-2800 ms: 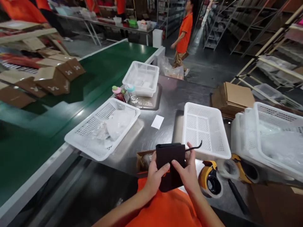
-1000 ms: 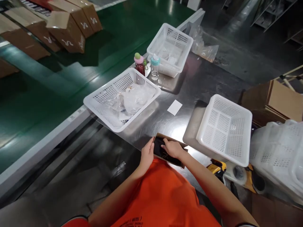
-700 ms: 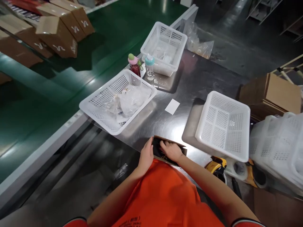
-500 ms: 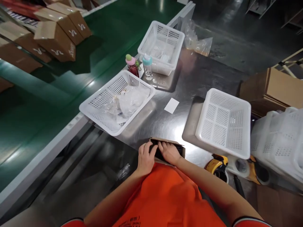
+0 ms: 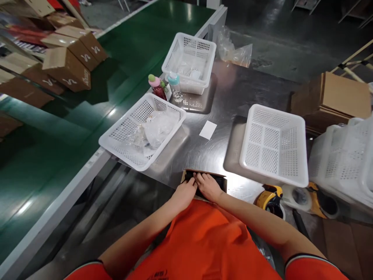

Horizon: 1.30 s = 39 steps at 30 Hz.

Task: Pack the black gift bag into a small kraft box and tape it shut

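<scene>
I see the dark item (image 5: 219, 181) down inside the small open box (image 5: 225, 186), whose long side runs left to right in front of the orange shirt (image 5: 201, 237). Neither hand is nearer: the left hand (image 5: 185, 191) reaches in from the box's left, the right hand (image 5: 208, 188) over its middle, fingers bent inward (gripping or pressing, I can't tell). The paper slip (image 5: 208, 130) lies beyond the box, the tape dispenser (image 5: 267, 197) right of it.

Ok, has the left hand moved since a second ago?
Yes, the left hand moved rightward against the white card, from the left end of the cardboard box to its opening, beside the right hand.
</scene>
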### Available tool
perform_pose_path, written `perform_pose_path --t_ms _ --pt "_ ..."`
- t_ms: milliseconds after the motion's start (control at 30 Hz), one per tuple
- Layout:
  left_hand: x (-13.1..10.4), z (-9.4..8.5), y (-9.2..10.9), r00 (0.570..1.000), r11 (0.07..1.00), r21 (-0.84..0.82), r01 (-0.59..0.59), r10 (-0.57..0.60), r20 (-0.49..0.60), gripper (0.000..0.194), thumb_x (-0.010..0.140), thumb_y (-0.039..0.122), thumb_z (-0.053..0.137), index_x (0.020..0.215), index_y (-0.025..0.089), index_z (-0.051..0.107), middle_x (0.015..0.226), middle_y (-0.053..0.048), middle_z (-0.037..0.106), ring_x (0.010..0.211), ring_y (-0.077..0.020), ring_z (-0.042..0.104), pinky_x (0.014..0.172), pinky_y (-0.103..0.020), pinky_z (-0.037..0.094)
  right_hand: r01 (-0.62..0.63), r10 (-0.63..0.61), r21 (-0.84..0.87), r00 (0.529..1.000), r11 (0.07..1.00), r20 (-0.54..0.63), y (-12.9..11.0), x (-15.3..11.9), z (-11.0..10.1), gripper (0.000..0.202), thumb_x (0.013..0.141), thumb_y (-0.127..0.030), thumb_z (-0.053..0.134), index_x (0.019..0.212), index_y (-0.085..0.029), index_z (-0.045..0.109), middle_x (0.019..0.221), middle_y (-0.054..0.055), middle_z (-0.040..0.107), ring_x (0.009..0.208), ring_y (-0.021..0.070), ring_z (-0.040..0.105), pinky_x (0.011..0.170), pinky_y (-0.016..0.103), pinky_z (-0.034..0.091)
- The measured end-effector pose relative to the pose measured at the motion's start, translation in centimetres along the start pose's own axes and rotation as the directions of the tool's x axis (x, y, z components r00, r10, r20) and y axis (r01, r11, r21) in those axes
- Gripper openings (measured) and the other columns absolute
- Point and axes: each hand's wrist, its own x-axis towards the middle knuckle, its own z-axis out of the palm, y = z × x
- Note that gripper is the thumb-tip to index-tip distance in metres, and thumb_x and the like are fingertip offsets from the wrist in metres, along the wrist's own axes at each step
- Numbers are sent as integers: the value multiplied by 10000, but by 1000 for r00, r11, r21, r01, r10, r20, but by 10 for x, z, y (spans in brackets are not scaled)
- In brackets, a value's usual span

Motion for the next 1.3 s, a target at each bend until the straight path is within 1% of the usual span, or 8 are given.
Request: perform_pose_path --t_ms 100,233,433,600,700,967,1200,1300 --pt "2 -2 2 998 1000 -24 4 -3 57 492 859 4 343 1297 71 556 1363 -227 523 1273 -335 510 1063 -443 430 -32 30 -91 999 995 -17 -7 -6 -11 438 948 -115 328 1337 -32 511 1177 208 632 1113 306 501 896 438 457" --pt "13 -10 0 993 1000 -23 -1 4 118 464 846 11 383 1257 84 584 1256 -219 587 1125 -315 623 968 -404 503 94 -95 -26 994 995 -48 5 -23 -24 381 957 -140 355 1240 -35 587 1249 216 589 1081 299 504 840 416 470" --pt "23 -23 0 986 999 -6 -51 51 156 584 824 7 416 1390 140 463 1275 -201 573 1054 -309 656 900 -419 537 -175 165 112 982 978 96 15 -39 -25 341 916 -105 447 1221 -74 597 1229 191 590 1071 288 534 842 399 512" --pt "18 -19 -2 991 991 -3 -136 136 -16 569 814 -17 427 1352 149 502 1517 -194 373 1402 -336 357 1096 -491 387 -260 244 149 963 954 117 10 -34 -27 337 927 -161 472 1239 -130 595 1242 171 578 1177 321 480 965 494 460" --pt "25 -17 -10 984 985 -68 -157 162 74 595 773 -26 500 1342 148 520 1547 -179 330 1444 -324 279 1130 -446 347 -288 241 227 947 930 214 12 -32 -28 372 918 -171 492 1276 -109 572 1333 193 529 1267 330 428 1022 493 440" --pt "60 -10 -7 978 991 -10 -132 132 159 582 703 52 653 1273 142 578 1435 -209 487 1324 -367 460 1059 -479 421 -306 155 314 892 899 425 27 -14 -13 472 806 -169 623 1272 -92 607 1461 258 430 1305 405 456 926 528 510" --pt "47 -8 7 985 988 9 -153 152 79 390 866 99 415 1195 110 624 1215 -206 638 1103 -300 630 966 -423 490 -331 274 386 941 861 196 17 -39 -21 377 930 -124 402 1240 -114 617 1345 184 566 1213 283 537 1011 433 456" --pt "52 -13 9 955 962 -78 -260 268 126 480 850 153 512 1322 224 563 1412 -124 529 1193 -266 578 1019 -377 457 -419 490 491 872 764 -18 32 -69 -15 432 958 -141 321 1334 -137 533 1375 174 531 1284 262 464 1082 458 383"
